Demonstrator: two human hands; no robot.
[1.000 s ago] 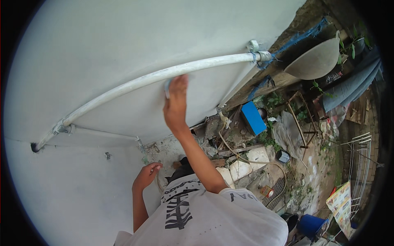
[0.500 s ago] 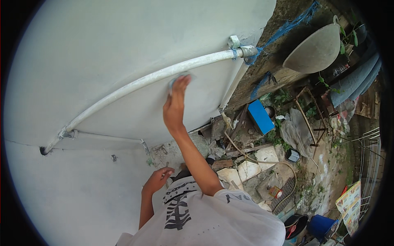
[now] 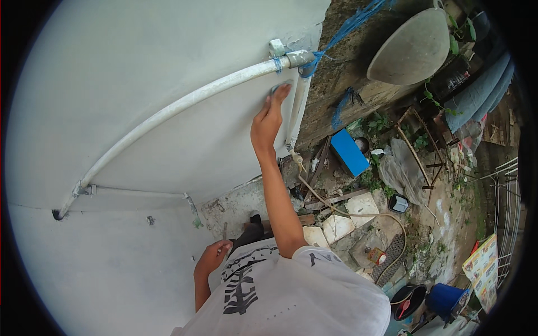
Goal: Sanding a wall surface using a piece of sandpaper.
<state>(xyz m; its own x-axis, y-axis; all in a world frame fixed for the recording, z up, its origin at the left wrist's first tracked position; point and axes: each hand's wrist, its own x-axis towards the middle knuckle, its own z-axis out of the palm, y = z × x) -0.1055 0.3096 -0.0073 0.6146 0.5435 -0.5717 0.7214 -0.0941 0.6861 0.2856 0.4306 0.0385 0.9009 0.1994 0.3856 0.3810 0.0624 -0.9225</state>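
My right hand reaches up to the white wall, closed on a small grey-blue pad pressed against the surface. The hand covers most of the pad, so its kind is unclear. Just above it runs a white pipe, bent-looking and spotted with paint. It meets a grey elbow fitting tied with blue cord. Low beside my shirt, my left hand is closed, fingertips together. Whatever its fingers hold, if anything, is too small to name.
A second pipe drops along the wall's edge to a tap with a hose. Rubble, pale broken tiles, a blue box and a plastic sheet litter the ground at right. A grey basin hangs at upper right.
My right hand has slid right and slightly up along the wall with the pad, nearer the corner pipe. The view has shifted a little. My left hand stays low and sits slightly lower.
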